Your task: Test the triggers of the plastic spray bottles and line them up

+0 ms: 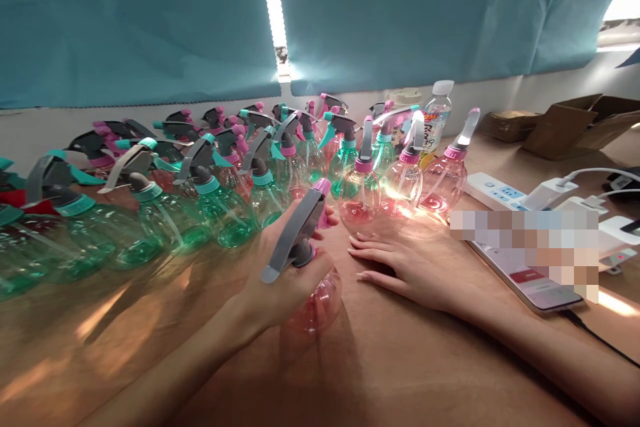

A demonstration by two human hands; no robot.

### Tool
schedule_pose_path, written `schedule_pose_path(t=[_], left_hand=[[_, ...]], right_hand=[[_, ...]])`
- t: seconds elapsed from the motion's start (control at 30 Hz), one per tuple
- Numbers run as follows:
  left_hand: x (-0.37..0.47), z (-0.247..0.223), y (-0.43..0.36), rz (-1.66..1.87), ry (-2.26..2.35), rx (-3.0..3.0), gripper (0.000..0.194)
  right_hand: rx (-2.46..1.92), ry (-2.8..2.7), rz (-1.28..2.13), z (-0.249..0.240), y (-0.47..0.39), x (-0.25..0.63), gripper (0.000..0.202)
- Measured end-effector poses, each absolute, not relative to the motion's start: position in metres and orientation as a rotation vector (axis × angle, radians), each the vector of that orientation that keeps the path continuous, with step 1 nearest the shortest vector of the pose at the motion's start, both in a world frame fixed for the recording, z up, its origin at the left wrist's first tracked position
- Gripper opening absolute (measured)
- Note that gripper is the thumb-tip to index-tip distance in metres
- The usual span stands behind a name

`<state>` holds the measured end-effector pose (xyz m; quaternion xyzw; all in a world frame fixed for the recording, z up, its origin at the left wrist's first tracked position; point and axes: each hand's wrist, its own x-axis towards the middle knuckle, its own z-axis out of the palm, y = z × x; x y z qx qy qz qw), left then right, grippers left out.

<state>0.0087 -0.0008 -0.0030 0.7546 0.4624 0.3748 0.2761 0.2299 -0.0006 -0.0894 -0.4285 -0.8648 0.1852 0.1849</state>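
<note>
Pink trigger spray bottle (320,307) on or just above a brown tabletop (410,373), as landmark for all places below, with contact at its base impossible to tell; left hand (280,293) closed around the neck of this bottle, thumb wrapped just below the grey trigger head (295,233), other fingers on the far side near its pink front end; right hand (400,270) open, palm down on the tabletop just right of the held bottle, fingers loosely extended toward it; three pink trigger spray bottles (359,197) upright side by side, beyond and slightly right of the held bottle; row of green trigger spray bottles (233,220) with turquoise collars, left of the held bottle and reaching beyond it; mixed pink and green bottles (345,157) crowded farther beyond; labelled clear drink bottle (439,110) with white cap, beyond and to the right of the held bottle; smartphone (520,277), partly masked by pixelation, well to its right, near a white power strip (493,187) with plugged-in chargers (547,193); open cardboard box (575,127) far beyond and right of the held bottle; blue-green cloth (150,20) and lit strip lamp (273,7) in the background beyond it
</note>
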Motion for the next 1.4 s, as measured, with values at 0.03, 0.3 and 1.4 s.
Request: schedule_pose_path(t=[0.03, 0.3, 1.4], left_hand=[[0.008, -0.004, -0.001, 1.005, 1.238, 2.03, 0.034], [0.008, -0.01, -0.002, 1.054, 1.181, 2.07, 0.053], [0.006, -0.015, 0.003, 1.024, 1.11, 2.013, 0.025]], right_hand=[[-1.206, -2.438, 0.522, -0.09, 0.0, 0.23, 0.047], [-1.202, -2.427, 0.514, -0.09, 0.0, 0.23, 0.046], [-1.221, -2.463, 0.476, -0.087, -0.001, 0.229, 0.047]])
